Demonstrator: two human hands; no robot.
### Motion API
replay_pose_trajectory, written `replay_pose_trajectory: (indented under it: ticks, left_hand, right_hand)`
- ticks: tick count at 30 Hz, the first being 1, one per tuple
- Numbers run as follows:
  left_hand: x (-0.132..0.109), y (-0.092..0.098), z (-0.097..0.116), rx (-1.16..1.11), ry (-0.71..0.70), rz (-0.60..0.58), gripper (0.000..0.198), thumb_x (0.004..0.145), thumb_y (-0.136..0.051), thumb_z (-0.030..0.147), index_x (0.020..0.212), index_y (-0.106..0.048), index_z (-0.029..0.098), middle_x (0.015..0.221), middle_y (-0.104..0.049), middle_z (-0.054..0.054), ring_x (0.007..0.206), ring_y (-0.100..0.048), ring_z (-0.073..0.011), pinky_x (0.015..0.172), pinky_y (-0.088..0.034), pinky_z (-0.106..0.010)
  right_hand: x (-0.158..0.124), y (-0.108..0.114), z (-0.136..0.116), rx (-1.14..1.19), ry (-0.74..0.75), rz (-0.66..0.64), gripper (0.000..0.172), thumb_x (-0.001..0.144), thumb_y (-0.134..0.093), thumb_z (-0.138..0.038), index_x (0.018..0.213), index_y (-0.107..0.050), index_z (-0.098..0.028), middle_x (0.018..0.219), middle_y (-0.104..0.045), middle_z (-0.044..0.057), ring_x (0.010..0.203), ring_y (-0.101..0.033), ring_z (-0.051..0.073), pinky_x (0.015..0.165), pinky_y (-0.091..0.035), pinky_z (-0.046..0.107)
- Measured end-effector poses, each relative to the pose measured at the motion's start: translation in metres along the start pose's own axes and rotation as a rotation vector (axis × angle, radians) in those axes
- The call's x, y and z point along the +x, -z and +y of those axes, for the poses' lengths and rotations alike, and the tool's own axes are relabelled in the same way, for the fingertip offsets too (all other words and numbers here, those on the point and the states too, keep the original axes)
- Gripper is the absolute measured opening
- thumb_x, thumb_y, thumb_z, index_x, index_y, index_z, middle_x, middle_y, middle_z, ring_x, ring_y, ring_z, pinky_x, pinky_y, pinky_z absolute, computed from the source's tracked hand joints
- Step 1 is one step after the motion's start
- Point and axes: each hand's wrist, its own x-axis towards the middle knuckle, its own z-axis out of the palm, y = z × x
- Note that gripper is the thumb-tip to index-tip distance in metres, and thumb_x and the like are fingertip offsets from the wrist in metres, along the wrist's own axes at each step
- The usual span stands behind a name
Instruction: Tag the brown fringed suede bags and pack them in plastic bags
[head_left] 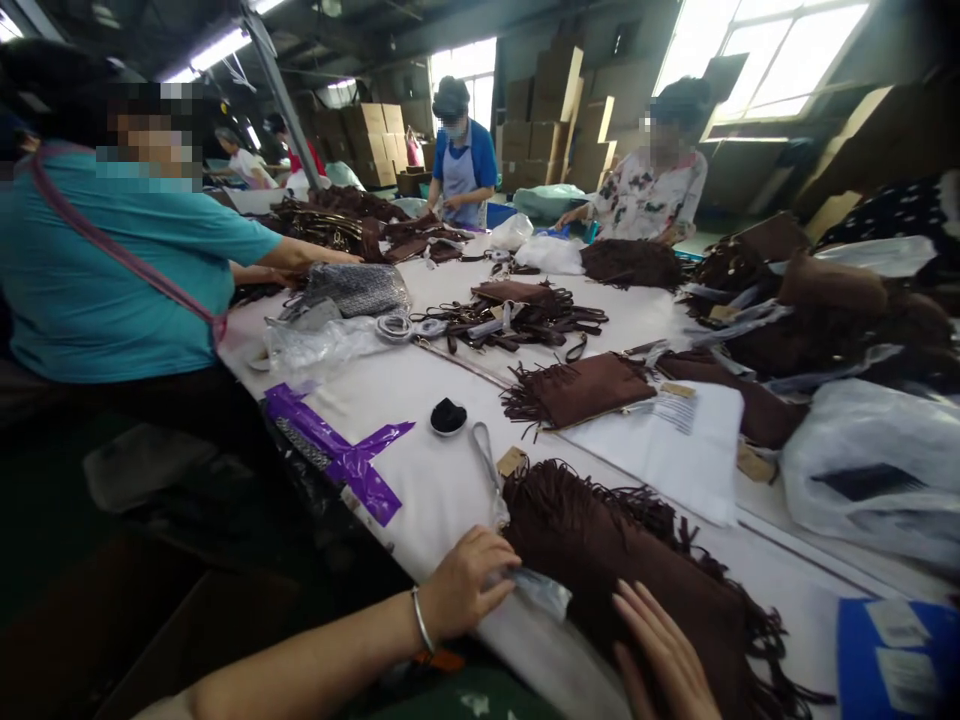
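A brown fringed bag point(622, 550) lies flat on the white table point(450, 490) right in front of me. My left hand point(469, 585), with a bracelet at the wrist, is closed on a clear plastic wrapper point(544, 592) at the bag's left edge. Fingers stretched out, my right hand point(660, 655) rests at the bag's lower side and holds nothing. A wrapped strap point(487, 465) and a tan tag point(512, 461) lie by the bag's upper left corner.
Farther up are a small dish point(448, 416), purple tape point(352, 455), another fringed bag point(589, 390), a pile of straps point(517, 315) and a white sheet point(675, 450). A plastic bag point(877, 470) and a blue item point(862, 650) lie right. Other people stand around the table.
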Motion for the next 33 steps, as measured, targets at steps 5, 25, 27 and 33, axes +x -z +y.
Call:
replay_pose_trajectory:
  ticks: [5,25,27,33]
  left_hand:
    - [-0.009,-0.008,-0.008,-0.24,0.225,0.054,0.016,0.085,-0.058,0.022,0.098,-0.067,0.018,0.1,-0.066,-0.008,0.099,-0.057,-0.0216,0.094,-0.043,-0.037]
    - [0.006,-0.011,-0.032,-1.239,0.935,0.001,0.054,0.064,-0.076,0.053,0.092,-0.062,0.009,0.092,-0.069,-0.016,0.083,-0.068,-0.0242,0.073,-0.053,-0.033]
    - [0.002,-0.011,-0.032,-1.24,0.929,-0.137,0.052,0.065,-0.074,0.053,0.09,-0.062,0.008,0.09,-0.069,-0.016,0.084,-0.068,-0.0258,0.069,-0.053,-0.033]
    - [-0.01,0.004,-0.031,-0.663,0.764,-0.035,0.026,0.084,-0.056,0.038,0.092,-0.058,0.013,0.08,-0.068,-0.009,0.07,-0.067,-0.0215,0.066,-0.052,-0.035]
  right_hand:
    - [0.033,-0.058,-0.022,-0.294,0.371,-0.252,0.047,0.088,-0.052,-0.034,0.134,-0.043,-0.027,0.141,-0.044,-0.004,0.13,-0.039,0.023,0.104,-0.039,0.042]
    - [0.051,-0.035,-0.039,0.34,-0.23,-0.643,0.026,0.086,-0.044,-0.017,0.106,-0.06,-0.023,0.1,-0.065,0.003,0.094,-0.062,0.014,0.085,-0.049,0.022]
    - [0.052,-0.02,-0.039,0.383,-0.238,-0.783,0.022,0.087,-0.048,-0.024,0.101,-0.064,-0.025,0.098,-0.068,0.001,0.092,-0.064,0.013,0.083,-0.05,0.02]
    - [0.02,-0.009,0.004,-0.156,0.187,-0.321,0.043,0.08,-0.058,-0.036,0.121,-0.057,-0.023,0.109,-0.068,0.001,0.097,-0.064,0.016,0.081,-0.052,0.019]
